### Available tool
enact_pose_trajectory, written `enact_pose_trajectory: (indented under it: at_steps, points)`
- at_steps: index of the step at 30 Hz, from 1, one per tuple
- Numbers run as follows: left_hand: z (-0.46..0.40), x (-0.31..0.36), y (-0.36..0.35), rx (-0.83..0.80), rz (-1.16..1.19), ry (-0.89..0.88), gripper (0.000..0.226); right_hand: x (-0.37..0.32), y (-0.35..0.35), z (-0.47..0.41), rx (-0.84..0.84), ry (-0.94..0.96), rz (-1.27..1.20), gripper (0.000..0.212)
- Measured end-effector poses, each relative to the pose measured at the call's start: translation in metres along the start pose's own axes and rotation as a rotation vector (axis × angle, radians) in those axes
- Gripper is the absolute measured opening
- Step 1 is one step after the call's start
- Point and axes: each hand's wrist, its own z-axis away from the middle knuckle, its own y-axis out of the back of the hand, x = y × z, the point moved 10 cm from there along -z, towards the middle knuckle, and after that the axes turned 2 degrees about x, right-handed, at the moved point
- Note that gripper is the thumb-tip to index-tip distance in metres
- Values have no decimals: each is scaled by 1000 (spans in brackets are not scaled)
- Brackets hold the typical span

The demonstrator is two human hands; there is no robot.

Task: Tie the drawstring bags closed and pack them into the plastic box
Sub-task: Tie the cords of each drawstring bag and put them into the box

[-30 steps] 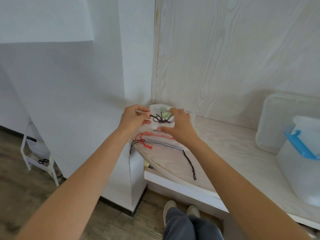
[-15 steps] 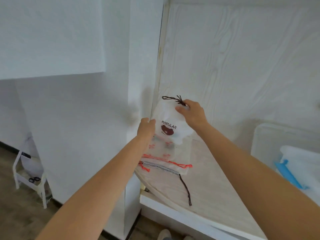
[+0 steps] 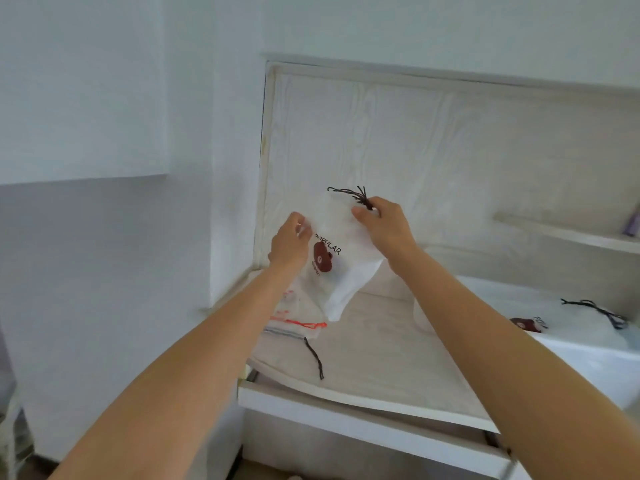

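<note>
- Since half a second ago you have lifted the white drawstring bag higher off the surface and turned it, so its print now slants.
- Your right hand has its grip clamped on the gathered neck, with the dark drawstring sprouting above the fingers.
- Your left hand pinches the bag's left edge, thumb and fingers together on the film.
- Judged by its folds, the bag is light, soft and probably slippery; take it at the bunched neck, not the slack body.
- Printed on it: "POPULAR" above a brown bear face; smaller writing below is unreadable.
- Below lie flat bags with red and dark cords; the plastic box at right holds another bear-print bag.
</note>
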Motion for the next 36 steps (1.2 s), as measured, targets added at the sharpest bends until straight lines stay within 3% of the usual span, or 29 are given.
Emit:
enact_pose_trajectory:
  at_steps: [6, 10, 15, 22, 31, 36]
  points:
    - [34, 72, -53, -95, -82, -185, 11, 2, 86, 39, 175, 177, 350, 53]
    - [50, 110, -92, -140, -141, -261, 14, 24, 121, 54, 160, 197, 474, 38]
    - [64, 156, -164, -201, -157, -324, 18, 57, 191, 62, 180, 141, 487, 50]
    - [82, 195, -260, -340, -273, -382, 34, 118, 268, 55, 219, -92, 424, 52]
    - [102, 197, -351, -470, -467, -494, 32, 182, 309, 46, 180, -252, 583, 44]
    - [106, 188, -381, -524, -522, -477, 37, 203, 317, 43, 115, -270, 801, 44]
